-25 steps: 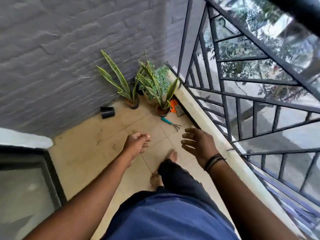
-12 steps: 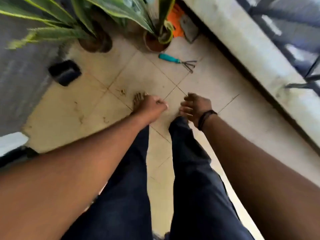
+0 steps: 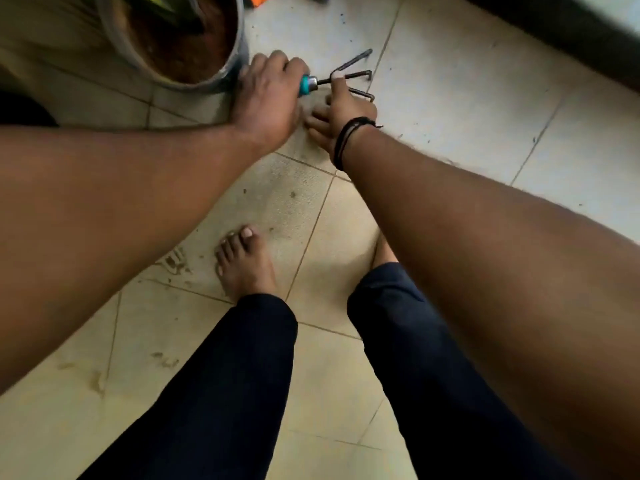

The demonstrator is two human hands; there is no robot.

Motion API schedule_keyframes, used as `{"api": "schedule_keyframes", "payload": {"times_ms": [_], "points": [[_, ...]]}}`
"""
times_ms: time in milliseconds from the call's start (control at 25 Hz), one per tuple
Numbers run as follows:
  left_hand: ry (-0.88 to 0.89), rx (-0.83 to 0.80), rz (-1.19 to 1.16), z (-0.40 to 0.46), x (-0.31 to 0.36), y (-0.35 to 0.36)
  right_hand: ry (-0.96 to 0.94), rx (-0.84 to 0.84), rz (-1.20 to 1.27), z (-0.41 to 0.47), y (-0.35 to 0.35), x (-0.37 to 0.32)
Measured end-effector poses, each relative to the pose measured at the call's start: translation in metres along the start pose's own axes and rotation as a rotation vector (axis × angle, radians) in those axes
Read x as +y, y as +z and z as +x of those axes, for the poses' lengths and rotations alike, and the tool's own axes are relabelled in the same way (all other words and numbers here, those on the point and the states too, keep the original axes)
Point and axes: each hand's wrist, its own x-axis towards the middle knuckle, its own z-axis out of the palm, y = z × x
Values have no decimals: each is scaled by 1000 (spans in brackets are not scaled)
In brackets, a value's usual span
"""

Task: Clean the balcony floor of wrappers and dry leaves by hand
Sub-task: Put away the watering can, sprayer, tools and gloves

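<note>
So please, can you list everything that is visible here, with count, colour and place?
hand rake: one, teal handle with dark metal prongs, on the floor right of the pot.
plant pot: one, grey rim with brown soil, top left.
orange object: one, at the top edge, mostly cut off.
floor tiles: beige, with small dirt specks.
wristbands: dark, on the right wrist.
left hand: grips the rake's handle.
right hand: touches the rake's metal neck.
feet: bare, below dark trousers.
</note>
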Motion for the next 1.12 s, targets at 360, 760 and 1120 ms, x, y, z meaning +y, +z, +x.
{"api": "schedule_keyframes", "payload": {"times_ms": [360,760,1120], "points": [[-290,-45,-588,-116,58,-132,8,-95,237,-224,-44,-20],[114,-498,-925,-397,210,-515,-163,-524,136,-666,-245,-122],[-12,-559,-1237,-433,391,-590,-627,-441,86,-796,-448,-150]]}}
